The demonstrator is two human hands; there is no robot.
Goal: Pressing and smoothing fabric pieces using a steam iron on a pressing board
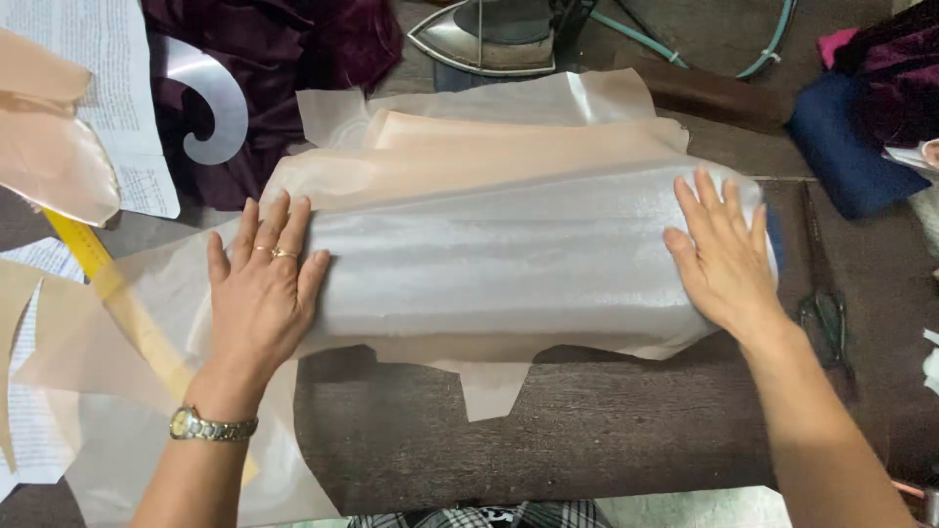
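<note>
1. Near edge: checked black-and-white cloth (489, 514) at bottom centre; bare dark wooden table (587, 440) beyond it.
2. Near left: sheer cream tissue sheet (117, 450) over the table, w/ a long yellow ruler (98, 269) running diagonally under it.
3. Left hand (259, 284): flat, fingers spread, palm down on the left end of the translucent silver-grey fabric piece (499, 264). Not gripping, just pressing. Gold rings on the fingers, metal wristwatch (201, 425) on the wrist.
4. Right hand (724, 254): also flat and open, palm pressing the right end of the same fabric. Nothing clenched.
5. Fabric lies mid-table between both hands, spread wide L-R, on top of a peach-coloured fabric layer (469, 156) that sticks out at its far side.
6. Right of the right hand: dark scissors (827, 318) on the table, near but apart.
7. Far left: printed white paper sheet (117, 88), clear plastic curve template (210, 98) on dark maroon velvet cloth (293, 49).
8. Far centre: metal clothes iron (489, 34), teal cable (646, 39) to its right.
9. Far right: folded navy blue cloth (841, 147).
</note>
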